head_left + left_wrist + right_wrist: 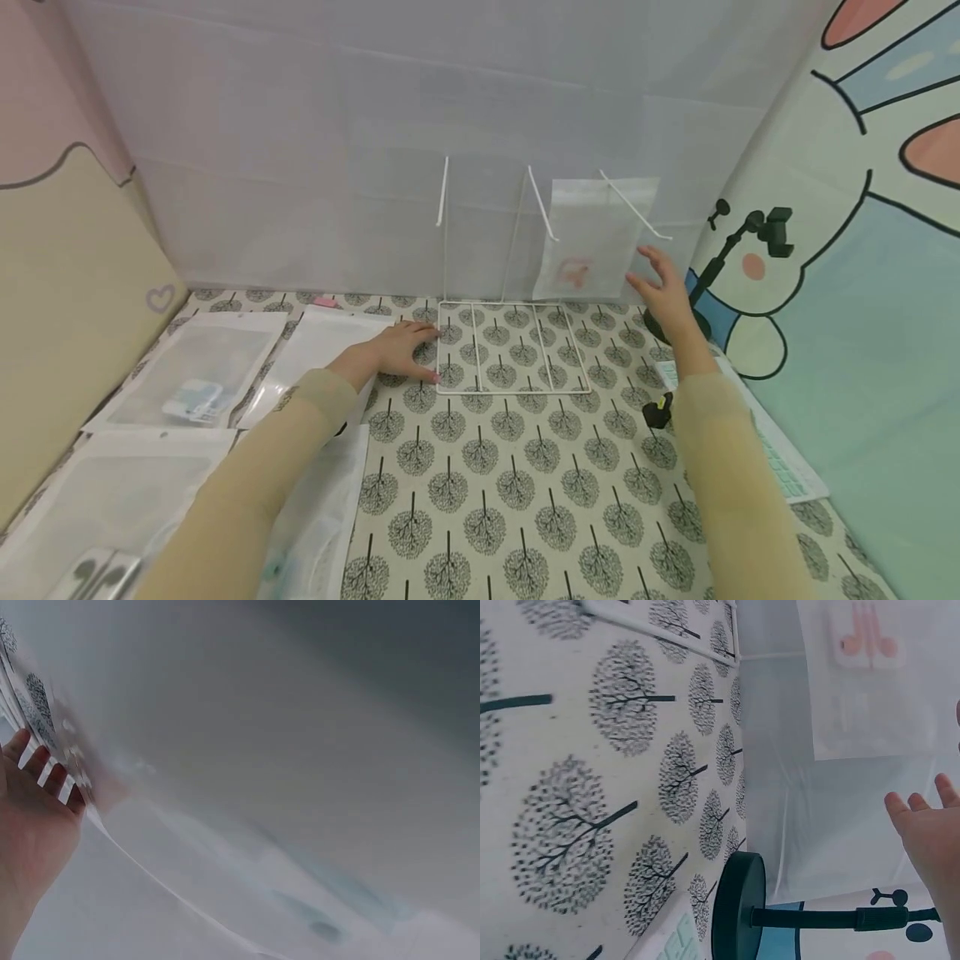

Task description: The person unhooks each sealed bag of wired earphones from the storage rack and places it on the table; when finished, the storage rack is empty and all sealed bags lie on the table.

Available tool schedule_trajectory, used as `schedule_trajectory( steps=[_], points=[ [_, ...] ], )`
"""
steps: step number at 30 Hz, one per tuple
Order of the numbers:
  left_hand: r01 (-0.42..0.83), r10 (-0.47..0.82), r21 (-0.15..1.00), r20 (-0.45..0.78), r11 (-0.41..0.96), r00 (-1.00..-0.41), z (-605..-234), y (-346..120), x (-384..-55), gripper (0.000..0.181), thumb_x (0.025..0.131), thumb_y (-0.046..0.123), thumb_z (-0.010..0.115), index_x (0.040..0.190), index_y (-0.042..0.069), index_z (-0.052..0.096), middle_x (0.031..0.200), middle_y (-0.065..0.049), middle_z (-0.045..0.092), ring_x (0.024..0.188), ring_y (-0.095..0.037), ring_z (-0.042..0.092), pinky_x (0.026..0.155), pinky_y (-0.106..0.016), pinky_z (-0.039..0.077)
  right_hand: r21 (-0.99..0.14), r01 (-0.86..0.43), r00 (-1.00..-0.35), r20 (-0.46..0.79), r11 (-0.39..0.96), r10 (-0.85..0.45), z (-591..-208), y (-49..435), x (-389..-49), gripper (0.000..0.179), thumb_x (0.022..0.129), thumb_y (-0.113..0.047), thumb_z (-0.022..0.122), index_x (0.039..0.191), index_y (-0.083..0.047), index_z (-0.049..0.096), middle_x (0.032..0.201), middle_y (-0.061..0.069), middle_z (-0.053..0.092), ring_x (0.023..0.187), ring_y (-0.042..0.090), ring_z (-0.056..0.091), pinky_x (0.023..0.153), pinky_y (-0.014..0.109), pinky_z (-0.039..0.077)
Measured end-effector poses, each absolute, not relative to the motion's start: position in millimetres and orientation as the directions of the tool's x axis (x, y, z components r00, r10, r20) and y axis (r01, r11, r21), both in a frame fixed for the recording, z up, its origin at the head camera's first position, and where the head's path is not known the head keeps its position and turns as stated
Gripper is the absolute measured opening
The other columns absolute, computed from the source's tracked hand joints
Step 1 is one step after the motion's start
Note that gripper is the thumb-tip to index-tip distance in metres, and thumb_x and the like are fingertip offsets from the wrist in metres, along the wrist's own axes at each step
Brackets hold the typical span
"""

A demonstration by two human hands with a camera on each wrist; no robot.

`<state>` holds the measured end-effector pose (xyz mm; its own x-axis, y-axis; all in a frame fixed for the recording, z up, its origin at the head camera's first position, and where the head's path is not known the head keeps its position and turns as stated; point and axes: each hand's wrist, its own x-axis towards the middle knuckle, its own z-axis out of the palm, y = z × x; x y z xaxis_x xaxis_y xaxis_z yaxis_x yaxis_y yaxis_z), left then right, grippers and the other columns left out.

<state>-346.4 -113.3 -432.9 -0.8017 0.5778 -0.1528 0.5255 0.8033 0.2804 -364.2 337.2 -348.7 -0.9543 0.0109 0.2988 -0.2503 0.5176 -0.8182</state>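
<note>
A white wire rack (pixel 513 392) stands on the table against the back sheet, its hooks pointing forward. On its right hook hangs a frosted pouch (pixel 603 217); pink earphones (pixel 868 637) show through it in the right wrist view. My left hand (pixel 401 348) rests at the left side of the rack's base, fingers fairly straight, with the fingertips at the wire. Whether they press on it I cannot tell. Just right of the hanging pouch, my right hand (pixel 667 296) is raised with spread fingers and nothing in it.
Several frosted pouches, among them one with a pale blue item (pixel 193 402), lie on the left of the tree-patterned cloth (pixel 517 492). A black stand (pixel 708 279), a small black object (pixel 657 412) and a white-and-green keyboard (pixel 780 458) are at the right.
</note>
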Motion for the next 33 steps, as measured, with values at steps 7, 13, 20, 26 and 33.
schedule_trajectory(
  steps=[7,13,20,26,33],
  points=[
    [0.531,0.582,0.28,-0.142,0.799,-0.801,-434,-113,-347,0.094,0.077,0.062,0.065,0.149,0.014,0.028,0.155,-0.013,0.023,0.141,-0.039,0.018,0.113,-0.06,0.017,-0.923,-0.194,-0.98,0.198,0.334,-0.022,-330,332,-367,0.056,0.098,-0.023,0.051,0.149,-0.018,0.028,0.159,0.01,0.008,0.145,0.029,0.007,0.116,0.055,0.009],
    [0.53,0.582,0.282,-0.144,0.799,-0.8,-433,-113,-347,0.095,0.077,0.063,0.065,0.149,0.014,0.028,0.155,-0.014,0.023,0.141,-0.04,0.018,0.112,-0.061,0.016,-0.927,-0.278,-0.961,0.27,0.25,-0.066,-326,323,-364,0.049,0.1,-0.021,0.046,0.146,-0.012,0.032,0.155,0.014,0.02,0.143,0.03,0.018,0.118,0.045,0.014],
    [0.526,0.578,0.282,-0.145,0.802,-0.803,-432,-113,-346,0.095,0.077,0.063,0.065,0.149,0.014,0.028,0.155,-0.013,0.022,0.141,-0.039,0.018,0.112,-0.062,0.016,-0.909,-0.363,-0.931,0.363,0.205,-0.041,-335,311,-360,0.041,0.095,-0.008,0.051,0.136,-0.007,0.048,0.125,0.007,0.044,0.116,0.019,0.038,0.103,0.031,0.031],
    [0.525,0.577,0.281,-0.144,0.803,-0.804,-432,-114,-346,0.094,0.077,0.062,0.065,0.149,0.015,0.028,0.155,-0.014,0.023,0.141,-0.039,0.018,0.112,-0.062,0.017,-0.886,-0.359,-0.933,0.346,0.293,-0.096,-350,307,-350,0.043,0.096,-0.01,0.053,0.137,-0.001,0.045,0.147,0.014,0.034,0.135,0.027,0.029,0.114,0.048,0.022],
    [0.527,0.58,0.292,-0.138,0.799,-0.803,-433,-114,-345,0.095,0.077,0.063,0.065,0.149,0.014,0.028,0.155,-0.014,0.023,0.141,-0.039,0.018,0.111,-0.062,0.017,-0.89,-0.284,-0.959,0.264,0.356,-0.106,-359,306,-339,0.048,0.095,-0.014,0.055,0.141,-0.006,0.041,0.157,0.018,0.008,0.145,0.034,0.003,0.115,0.056,0.013]
  ],
)
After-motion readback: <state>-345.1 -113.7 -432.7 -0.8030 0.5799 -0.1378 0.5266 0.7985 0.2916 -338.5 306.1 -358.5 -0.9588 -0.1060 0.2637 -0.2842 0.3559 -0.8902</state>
